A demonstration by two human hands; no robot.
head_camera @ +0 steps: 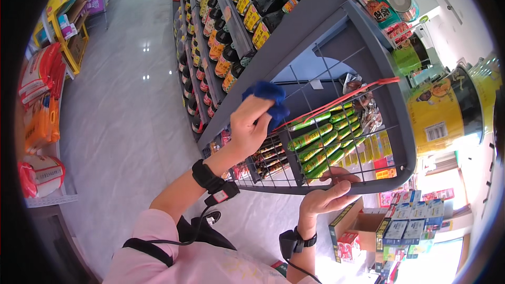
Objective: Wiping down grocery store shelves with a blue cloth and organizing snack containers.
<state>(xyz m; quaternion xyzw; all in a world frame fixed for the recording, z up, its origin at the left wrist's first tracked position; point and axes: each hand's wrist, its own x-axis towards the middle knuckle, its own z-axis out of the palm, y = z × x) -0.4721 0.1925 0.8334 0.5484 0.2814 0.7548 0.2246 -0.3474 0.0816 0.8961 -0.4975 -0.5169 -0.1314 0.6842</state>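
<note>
My left hand (250, 122) grips a crumpled blue cloth (270, 96) beside the grey frame and wire grid at the end of a store shelf (398, 134). Around the shelf frame's edge, my right hand (331, 197) curls, its fingers reaching behind the wire grid. Green-wrapped sausage-like packs (323, 146) lie in rows behind the wires, with dark packs (272, 157) beside them. A red strap (339, 104) runs across the grid near the cloth.
Bottles of dark liquid (223, 51) with yellow labels fill the adjoining shelves. Large yellow-labelled containers (442, 110) and cans (400, 0) stand at the right. Stacked cartons (406, 225) are at the lower right. Red and white bags (41, 73) lie at the left, across the aisle floor (130, 126).
</note>
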